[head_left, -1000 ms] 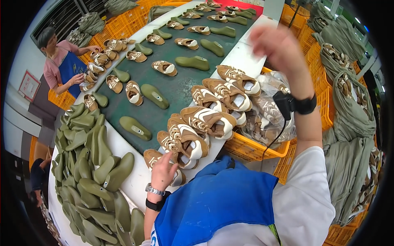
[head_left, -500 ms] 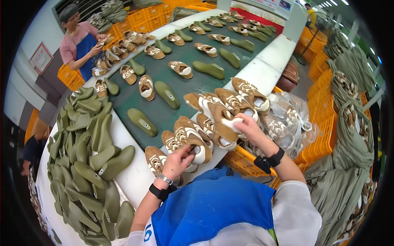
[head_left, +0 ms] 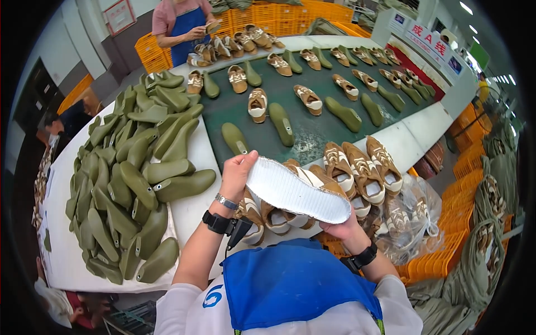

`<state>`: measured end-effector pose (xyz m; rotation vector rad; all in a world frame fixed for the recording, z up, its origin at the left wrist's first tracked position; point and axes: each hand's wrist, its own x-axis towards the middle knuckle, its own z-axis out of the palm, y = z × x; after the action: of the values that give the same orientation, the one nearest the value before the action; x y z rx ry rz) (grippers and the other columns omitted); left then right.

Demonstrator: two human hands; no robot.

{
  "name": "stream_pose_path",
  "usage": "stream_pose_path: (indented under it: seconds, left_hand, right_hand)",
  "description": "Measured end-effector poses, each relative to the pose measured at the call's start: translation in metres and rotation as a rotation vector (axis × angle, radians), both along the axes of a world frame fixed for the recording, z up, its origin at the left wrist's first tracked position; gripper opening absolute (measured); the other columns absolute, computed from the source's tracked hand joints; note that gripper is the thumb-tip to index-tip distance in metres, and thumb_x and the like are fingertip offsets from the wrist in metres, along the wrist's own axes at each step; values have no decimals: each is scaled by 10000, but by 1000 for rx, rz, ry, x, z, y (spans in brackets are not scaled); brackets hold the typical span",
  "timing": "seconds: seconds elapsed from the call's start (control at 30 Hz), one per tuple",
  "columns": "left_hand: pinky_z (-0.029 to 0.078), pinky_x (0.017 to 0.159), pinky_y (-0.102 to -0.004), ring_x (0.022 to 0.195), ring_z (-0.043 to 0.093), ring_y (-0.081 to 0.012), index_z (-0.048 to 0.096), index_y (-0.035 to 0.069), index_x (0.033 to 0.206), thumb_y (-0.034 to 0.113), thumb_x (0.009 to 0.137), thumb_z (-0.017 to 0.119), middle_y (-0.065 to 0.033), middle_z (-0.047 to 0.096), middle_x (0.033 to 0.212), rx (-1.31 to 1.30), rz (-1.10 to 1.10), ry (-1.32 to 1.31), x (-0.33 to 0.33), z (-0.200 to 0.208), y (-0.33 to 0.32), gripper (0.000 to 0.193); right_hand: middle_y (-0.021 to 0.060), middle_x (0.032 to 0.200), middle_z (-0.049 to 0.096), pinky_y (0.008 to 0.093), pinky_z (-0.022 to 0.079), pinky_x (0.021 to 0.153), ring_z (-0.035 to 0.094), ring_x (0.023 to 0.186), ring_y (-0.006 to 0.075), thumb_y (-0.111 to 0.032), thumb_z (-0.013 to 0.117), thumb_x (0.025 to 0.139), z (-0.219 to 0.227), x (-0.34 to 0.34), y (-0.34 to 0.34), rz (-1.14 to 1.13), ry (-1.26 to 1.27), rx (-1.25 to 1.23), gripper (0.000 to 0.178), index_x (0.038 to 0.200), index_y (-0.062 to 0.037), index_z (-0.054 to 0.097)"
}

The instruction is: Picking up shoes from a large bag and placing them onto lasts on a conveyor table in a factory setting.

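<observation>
I hold a tan and white shoe upper [head_left: 298, 191] turned over, its white insole side facing me. My left hand [head_left: 237, 174] grips its toe end and my right hand [head_left: 341, 229] holds its heel end from below. Right behind it, a row of tan and white shoe uppers [head_left: 363, 170] lies at the near edge of the green belt [head_left: 312, 131]. A heap of olive green shoe lasts [head_left: 131, 173] lies on the white table to my left.
More uppers and single lasts [head_left: 281, 121] are spread along the belt. A person in a blue apron [head_left: 184, 25] works at the far end. Orange crates [head_left: 435, 262] with bagged uppers [head_left: 410, 215] stand at my right. Another person [head_left: 67, 120] sits at the far left.
My right hand came down from high over the belt and took an upper from the row. Both hands now hold it turned over, sole side up, closer to me.
</observation>
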<state>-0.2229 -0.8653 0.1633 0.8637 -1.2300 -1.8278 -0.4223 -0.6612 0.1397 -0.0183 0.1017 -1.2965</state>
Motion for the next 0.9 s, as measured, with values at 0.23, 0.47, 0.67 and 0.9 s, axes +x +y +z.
stream_pose_path:
  seconds: [0.23, 0.47, 0.67, 0.9]
  left_hand:
    - [465, 690, -245, 797, 561, -110, 456, 3, 1202, 292, 865, 585, -74, 575, 966, -196, -1, -313, 41, -82, 3, 462]
    - [443, 834, -272, 1007, 502, -136, 187, 54, 1374, 255, 852, 593, -118, 496, 1152, -63, -549, -253, 68, -31, 58, 691]
    - [439, 842, -288, 1007, 501, -138, 344, 33, 1299, 209, 825, 605, -87, 529, 1140, -211, -316, -264, 73, -65, 75, 569]
    - [411, 909, -291, 1062, 489, -138, 366, 23, 1288, 124, 837, 576, -75, 512, 1192, -32, -161, -216, 99, -83, 71, 508]
  right_hand:
    - [28, 896, 584, 198, 445, 557, 554, 677, 78, -245, 493, 892, 18, 8, -15, -289, 905, 77, 318, 1117, -21, 510]
    - [89, 844, 565, 288, 470, 641, 578, 738, 215, -131, 659, 757, 31, 62, -47, -191, 2039, -622, 262, 989, -41, 577]
    - [121, 891, 550, 372, 475, 660, 576, 798, 315, -144, 630, 771, 21, 88, -52, 98, 2064, -998, 283, 1042, -81, 578]
    - [116, 1015, 554, 362, 454, 764, 558, 892, 288, -165, 659, 746, 16, 63, -57, -110, 2194, -687, 341, 1071, -92, 584]
